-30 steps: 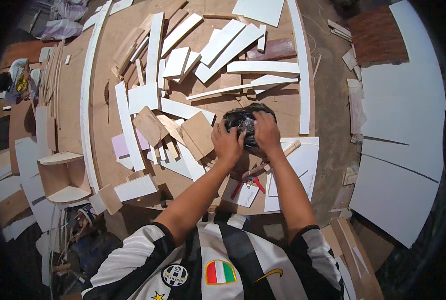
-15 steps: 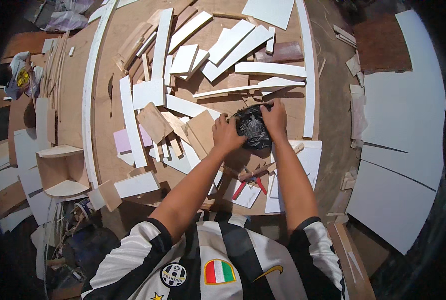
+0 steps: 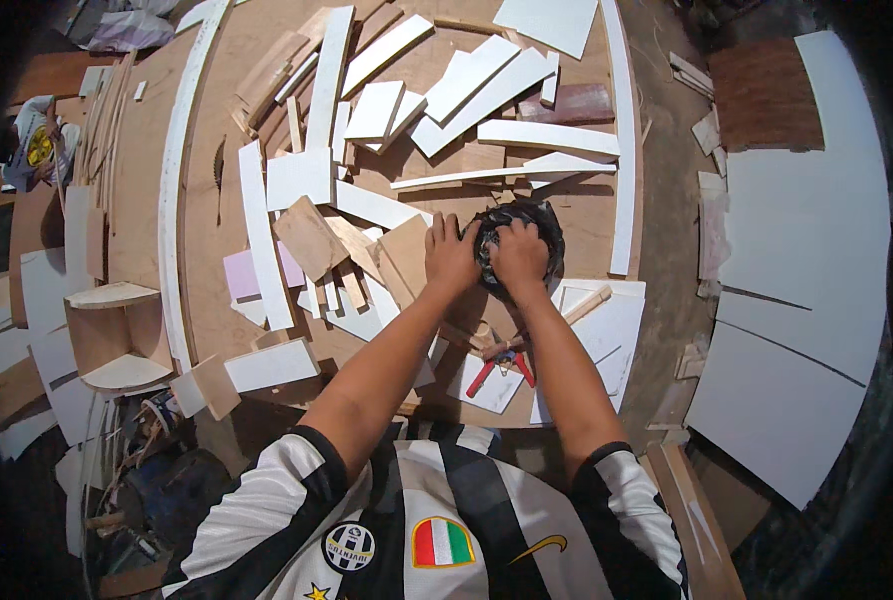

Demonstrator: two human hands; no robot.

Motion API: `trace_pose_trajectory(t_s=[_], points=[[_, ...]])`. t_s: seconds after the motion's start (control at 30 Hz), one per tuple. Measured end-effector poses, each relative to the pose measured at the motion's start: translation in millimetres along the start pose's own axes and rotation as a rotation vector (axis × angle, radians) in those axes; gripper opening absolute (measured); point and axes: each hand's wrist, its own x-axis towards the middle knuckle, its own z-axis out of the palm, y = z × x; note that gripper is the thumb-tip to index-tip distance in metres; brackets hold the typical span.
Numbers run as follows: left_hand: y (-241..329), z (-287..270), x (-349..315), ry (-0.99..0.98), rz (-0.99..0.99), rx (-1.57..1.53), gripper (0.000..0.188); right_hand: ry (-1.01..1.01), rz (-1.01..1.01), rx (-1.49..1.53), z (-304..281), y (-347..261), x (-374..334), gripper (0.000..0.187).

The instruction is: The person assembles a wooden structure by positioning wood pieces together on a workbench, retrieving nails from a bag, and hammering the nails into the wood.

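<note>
A black plastic bag sits open on the wooden worktable in front of me. My left hand grips its left rim, with the thumb toward the opening. Into the mouth of the bag dips my right hand, fingers bent and close together; the fingertips and whatever they may hold are hidden. Closer to me lie pliers with red handles, beside a wooden stick that passes beneath my right forearm. White boards lie under that forearm.
White and bare wood offcuts are heaped across the table. Long white strips run along both sides. A small corner shelf stands at the left. Large white panels lie to the right, beyond a gap.
My right hand has let go of the bag's right edge and moved left and down into its opening. My left hand stays at the left rim. The bag's mouth is wider now.
</note>
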Motion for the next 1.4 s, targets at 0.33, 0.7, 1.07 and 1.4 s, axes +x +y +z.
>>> trace_pose_trajectory(t_s=[0.33,0.7,1.07,1.4], points=[[-3,-11,-2,0.099,-0.019,-0.244,0.037,-0.069,0.317,0.641,8,35,11,0.019],[13,-41,3,0.156,0.016,-0.626,0.025,-0.115,0.387,0.951,-4,49,9,0.024],[-10,-51,-10,-0.123,-0.148,-0.819,0.025,-0.022,0.25,0.887,-31,7,-6,0.032],[-61,-91,-92,-0.157,-0.355,-1.535,0.042,0.132,0.13,0.9,-23,-91,-87,0.023]])
